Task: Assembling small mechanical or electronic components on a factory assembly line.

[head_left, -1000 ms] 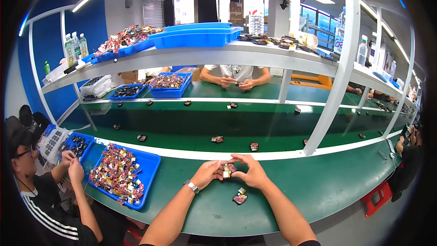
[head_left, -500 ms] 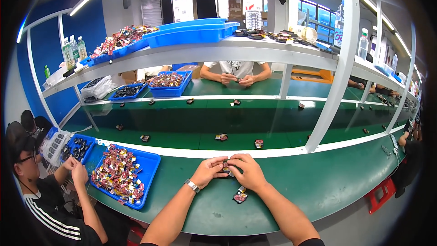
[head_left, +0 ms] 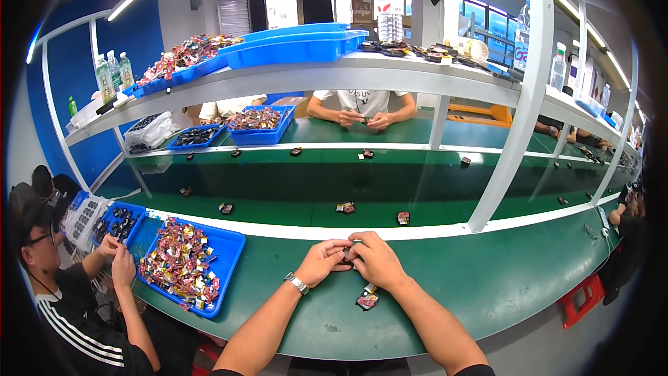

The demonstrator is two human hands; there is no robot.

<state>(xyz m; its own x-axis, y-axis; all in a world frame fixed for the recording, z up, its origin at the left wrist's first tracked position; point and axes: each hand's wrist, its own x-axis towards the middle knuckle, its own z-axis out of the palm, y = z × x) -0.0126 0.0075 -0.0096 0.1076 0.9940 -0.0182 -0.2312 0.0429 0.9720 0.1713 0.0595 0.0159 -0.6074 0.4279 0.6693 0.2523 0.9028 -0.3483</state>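
Observation:
My left hand (head_left: 323, 263) and my right hand (head_left: 377, 262) meet above the green worktop, fingers closed around a small dark electronic part (head_left: 347, 254). The fingers hide most of it, so its exact kind does not show. Below my right hand, on the worktop, lies a little cluster of red, black and pale electronic pieces (head_left: 367, 298). Left of my hands stands a blue tray (head_left: 233, 254) heaped with small red, yellow and white components (head_left: 179, 264).
A white-edged green conveyor belt (head_left: 299, 214) runs beyond my hands, carrying scattered small parts (head_left: 403, 218). A white post (head_left: 511, 111) and shelf (head_left: 306, 80) rise above it. A co-worker (head_left: 69, 299) sits at left near a smaller blue tray (head_left: 136, 216); another person (head_left: 362, 106) works opposite.
The parts on the belt have shifted slightly to the right. My hands stay in place while the fingers adjust around the small dark part, which is now more covered.

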